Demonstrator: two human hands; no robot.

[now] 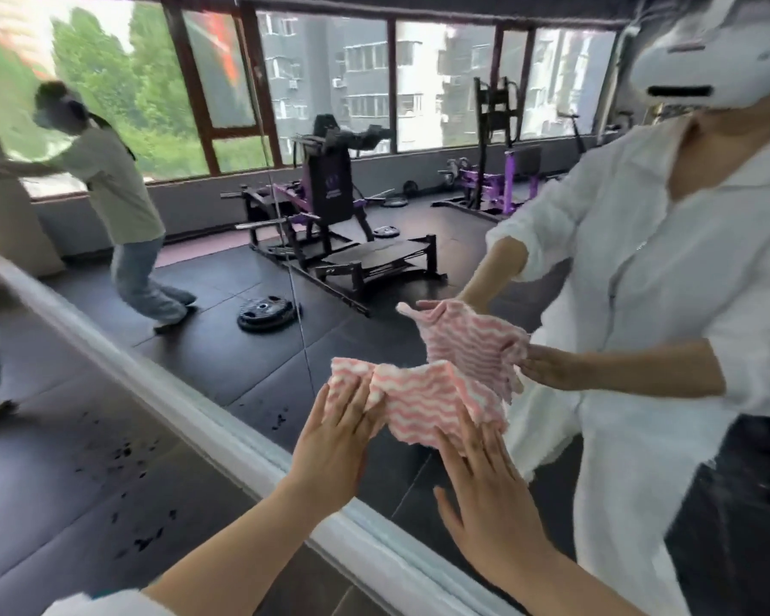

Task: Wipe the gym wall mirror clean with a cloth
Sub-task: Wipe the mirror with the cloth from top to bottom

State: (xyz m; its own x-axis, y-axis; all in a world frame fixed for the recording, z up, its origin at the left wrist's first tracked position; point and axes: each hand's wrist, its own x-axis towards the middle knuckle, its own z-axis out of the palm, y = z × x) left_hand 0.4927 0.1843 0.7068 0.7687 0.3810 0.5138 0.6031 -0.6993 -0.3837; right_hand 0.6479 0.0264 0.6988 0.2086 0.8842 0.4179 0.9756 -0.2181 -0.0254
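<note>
A pink-and-white striped cloth [423, 404] lies pressed flat against the wall mirror [223, 344], low on the glass near its bottom frame. My left hand [336, 442] lies flat with its fingers spread over the cloth's left part. My right hand [492, 500] is flat too, and its fingertips press the cloth's lower right edge. In the glass I see the reflection of the cloth [474, 340], both arms, and a person in a white shirt wearing a headset.
The mirror's white bottom frame [152, 375] runs diagonally from upper left to lower right. Dark rubber floor [85, 504] with black specks lies below it. The mirror's vertical seam [285, 224] crosses the glass. Reflected are purple gym machines, a weight plate, windows and another person at left.
</note>
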